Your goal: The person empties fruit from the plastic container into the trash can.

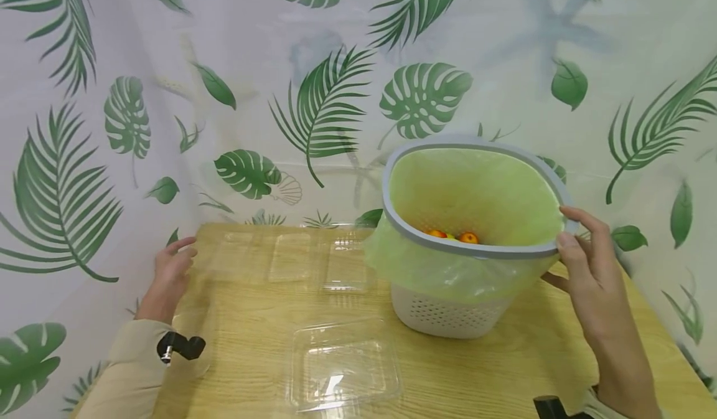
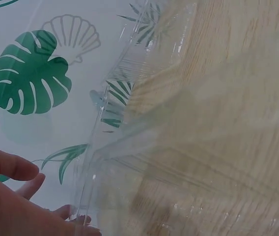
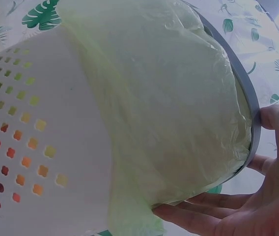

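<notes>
My right hand (image 1: 602, 288) grips the grey rim of a white perforated waste basket (image 1: 448, 316), thumb and fingers at its right side. A pale green plastic bag (image 1: 437, 276) lines the basket and folds over its outside. Round red and orange fruits (image 1: 468, 238) lie inside; the right wrist view shows their colours through the holes. At the table's left edge, my left hand (image 1: 170, 273) has loosely bent fingers. In the left wrist view, its fingertips are at the edge of a clear plastic container (image 2: 88, 172), whose full outline is hard to make out.
Another clear plastic container (image 1: 345, 366) lies near the front of the wooden table (image 1: 252, 357). More clear containers (image 1: 346, 266) stand in a row along the back edge. A leaf-printed curtain (image 1: 235, 45) hangs behind and beside the table.
</notes>
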A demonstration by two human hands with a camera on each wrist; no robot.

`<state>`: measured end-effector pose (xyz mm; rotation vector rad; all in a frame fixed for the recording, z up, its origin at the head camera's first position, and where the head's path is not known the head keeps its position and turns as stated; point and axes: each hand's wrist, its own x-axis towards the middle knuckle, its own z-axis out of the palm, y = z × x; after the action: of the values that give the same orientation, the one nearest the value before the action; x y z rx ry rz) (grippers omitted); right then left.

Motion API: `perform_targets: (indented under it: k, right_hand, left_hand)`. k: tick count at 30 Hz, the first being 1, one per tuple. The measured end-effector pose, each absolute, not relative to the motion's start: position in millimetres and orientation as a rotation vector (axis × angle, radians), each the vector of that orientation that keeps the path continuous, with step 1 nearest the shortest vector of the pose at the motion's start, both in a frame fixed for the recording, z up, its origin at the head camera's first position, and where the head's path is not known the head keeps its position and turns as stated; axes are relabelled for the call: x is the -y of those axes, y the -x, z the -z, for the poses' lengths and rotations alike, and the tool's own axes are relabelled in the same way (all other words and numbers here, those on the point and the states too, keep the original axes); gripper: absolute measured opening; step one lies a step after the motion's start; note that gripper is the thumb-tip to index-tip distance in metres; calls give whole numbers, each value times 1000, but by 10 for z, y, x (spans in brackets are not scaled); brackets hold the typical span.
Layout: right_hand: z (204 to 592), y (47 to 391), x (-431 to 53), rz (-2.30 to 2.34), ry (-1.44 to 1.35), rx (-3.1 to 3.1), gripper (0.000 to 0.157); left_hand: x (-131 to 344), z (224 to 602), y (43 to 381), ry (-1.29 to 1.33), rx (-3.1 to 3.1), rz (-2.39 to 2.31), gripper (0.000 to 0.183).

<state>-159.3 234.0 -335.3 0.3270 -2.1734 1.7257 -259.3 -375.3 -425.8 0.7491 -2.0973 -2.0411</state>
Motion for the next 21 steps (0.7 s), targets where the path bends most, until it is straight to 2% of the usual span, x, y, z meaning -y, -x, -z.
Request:
perform_targets:
  k: [4, 10, 17, 21]
  right_hand:
    - [3350, 1623, -2370, -1675, -331, 2208, 47]
    - [3315, 1664, -2413, -1533, -379, 2323, 48]
    - [3243, 1635, -2692, -1171, -421, 2484, 54]
    - [3316, 1636, -2886, -1048, -400, 2485, 51]
  left_hand:
    - [3727, 4286, 2614, -739, 2202, 1944, 48]
    - [3703, 4241, 2575, -603, 2278, 1733, 45]
    - [3517, 4018, 2517, -116, 2498, 1263, 38]
    - [3417, 3914, 2545, 194, 2598, 1024, 42]
